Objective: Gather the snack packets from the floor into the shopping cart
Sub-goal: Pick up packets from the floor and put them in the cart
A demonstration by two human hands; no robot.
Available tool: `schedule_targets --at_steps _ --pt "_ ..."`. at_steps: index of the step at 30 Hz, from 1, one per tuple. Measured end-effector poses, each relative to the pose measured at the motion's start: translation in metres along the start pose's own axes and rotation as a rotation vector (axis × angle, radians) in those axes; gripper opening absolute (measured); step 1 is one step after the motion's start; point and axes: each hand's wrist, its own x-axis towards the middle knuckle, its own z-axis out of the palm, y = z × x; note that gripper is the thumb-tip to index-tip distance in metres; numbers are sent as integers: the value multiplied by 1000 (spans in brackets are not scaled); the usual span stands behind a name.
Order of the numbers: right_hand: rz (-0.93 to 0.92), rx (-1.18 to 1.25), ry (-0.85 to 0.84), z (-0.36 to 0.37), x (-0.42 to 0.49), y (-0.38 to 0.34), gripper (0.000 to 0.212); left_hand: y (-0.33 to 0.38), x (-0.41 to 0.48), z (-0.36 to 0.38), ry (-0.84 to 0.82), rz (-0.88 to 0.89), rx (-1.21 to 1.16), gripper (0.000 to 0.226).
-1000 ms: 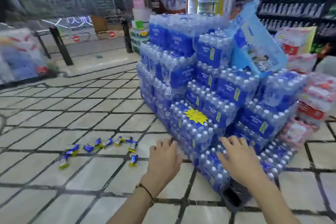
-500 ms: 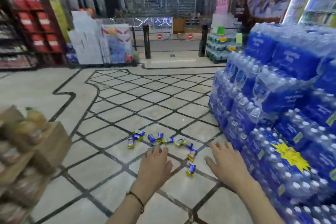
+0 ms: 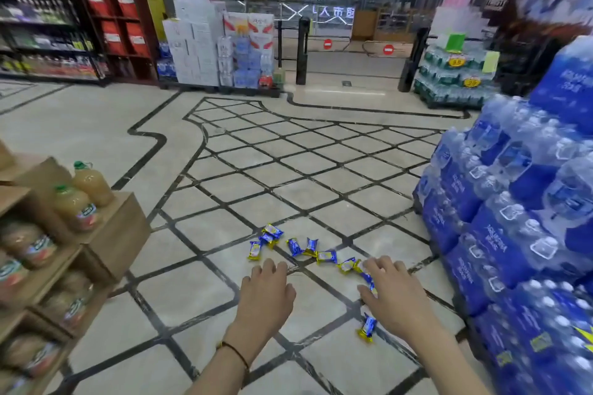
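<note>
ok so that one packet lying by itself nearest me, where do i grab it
Pinch the lone packet across its narrow middle, coming straight down with the right hand. It lies flat on the floor, apart from the other packets, long sides clear.

The glossy beige stone-tile floor (image 3: pixel 221 292), crossed by black inlaid lines in a diamond grid, carries a loose curved row of small blue-and-yellow foil snack packets (image 3: pixel 326 256). One lone packet (image 3: pixel 368 327) lies apart, nearer the camera. At the right stands a stepped stack of shrink-wrapped blue-labelled water-bottle packs (image 3: pixel 513 234). At the left is a brown cardboard display stand (image 3: pixel 118 234).
</note>
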Motion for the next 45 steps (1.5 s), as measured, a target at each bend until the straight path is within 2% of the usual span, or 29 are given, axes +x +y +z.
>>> schedule_targets --at_steps 8,13,18,26,31,34,40,45 --pt "-120 115 -58 38 192 -17 43 -41 147 8 -88 -146 52 32" --pt "-214 121 -42 35 302 -41 40 -78 215 1 -86 -234 -29 28" --pt "-221 101 -31 49 396 -63 38 -127 288 18 -133 -322 -56 26" --pt "-95 80 -77 99 539 -84 41 -191 458 52 -224 -253 -84 30" --pt "-54 93 -67 111 618 -97 40 -207 551 64 -319 -109 5 40" --pt "-35 80 -95 130 655 -95 41 -219 602 70 -335 -77 29 34" --pt "-21 125 -215 209 729 -76 38 -246 683 129 -420 -86 65 45" --pt "-21 158 -318 301 787 -59 39 -269 742 216 -515 -155 88 43"
